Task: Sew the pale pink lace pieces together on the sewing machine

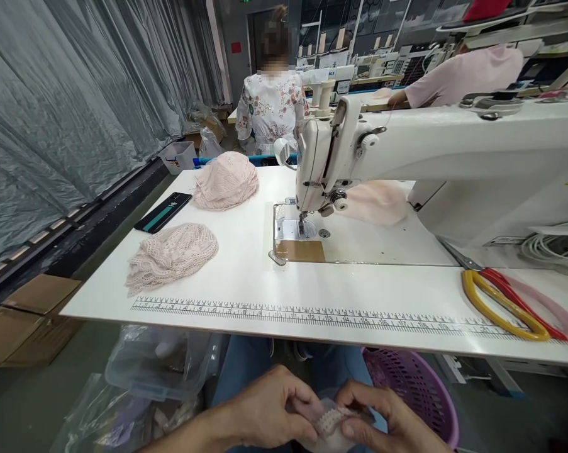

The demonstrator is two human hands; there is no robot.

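Note:
Below the table's front edge, over my lap, my left hand (269, 409) and my right hand (382, 418) pinch a small piece of pink lace (333, 420) between thumbs and fingers. Both hands are closed on it. On the white table (246, 277) lie two piles of the same pink lace: one near the front left (170, 255) and one farther back (226, 180). A white sewing machine (406, 157) stands on the table, its needle over the metal plate (302, 234).
A phone (163, 212) lies at the table's left edge. Scissors with yellow and red handles (510, 299) lie at the right. A purple basket (406, 384) and clear plastic bin (161, 362) sit under the table. Two people work at stations behind. Cardboard boxes (24, 318) sit on the floor, left.

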